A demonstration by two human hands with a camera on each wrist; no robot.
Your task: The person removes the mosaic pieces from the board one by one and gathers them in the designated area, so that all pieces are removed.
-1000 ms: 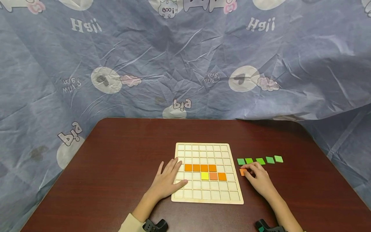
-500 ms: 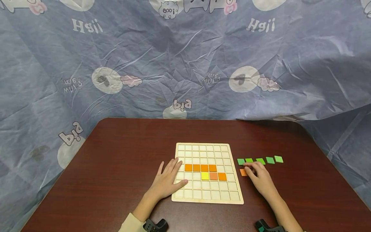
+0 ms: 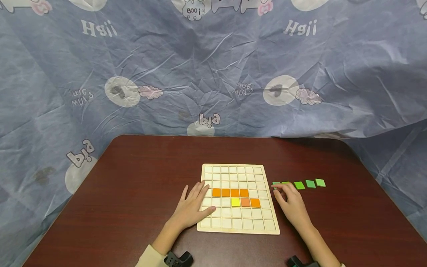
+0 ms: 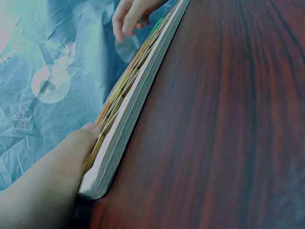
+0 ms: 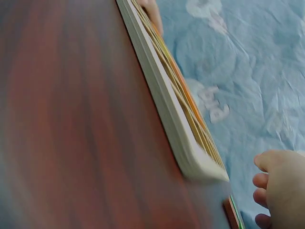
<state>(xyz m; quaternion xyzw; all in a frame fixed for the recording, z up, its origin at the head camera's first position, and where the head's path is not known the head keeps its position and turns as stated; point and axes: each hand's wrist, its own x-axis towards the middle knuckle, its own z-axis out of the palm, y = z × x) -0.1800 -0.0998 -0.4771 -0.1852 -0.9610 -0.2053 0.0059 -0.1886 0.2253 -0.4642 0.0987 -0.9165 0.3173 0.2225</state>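
Observation:
My left hand (image 3: 192, 208) lies spread on the left edge of a pale wooden grid board (image 3: 230, 228), its thumb (image 4: 78, 143) over the edge in the left wrist view. My right hand (image 3: 293, 207), fingers curled and thumb close to the index finger, is just off the board's right side. The orange tile it pinches is hidden by the fingers. Orange tiles (image 3: 235, 193) form a row on the board. Below them sit a yellow tile (image 3: 235, 202), a salmon tile (image 3: 245, 202) and another orange tile (image 3: 255, 203).
Several green tiles (image 3: 299, 185) lie in a line on the dark wooden table (image 3: 150, 178), right of the board; the right hand partly covers the left ones. A blue printed cloth (image 3: 200, 66) hangs behind the table. Black wrist devices (image 3: 179, 259) show at the bottom.
My right hand has shifted left and up towards the board. The loose orange tile beside it no longer shows on the table. My left hand has stayed in place.

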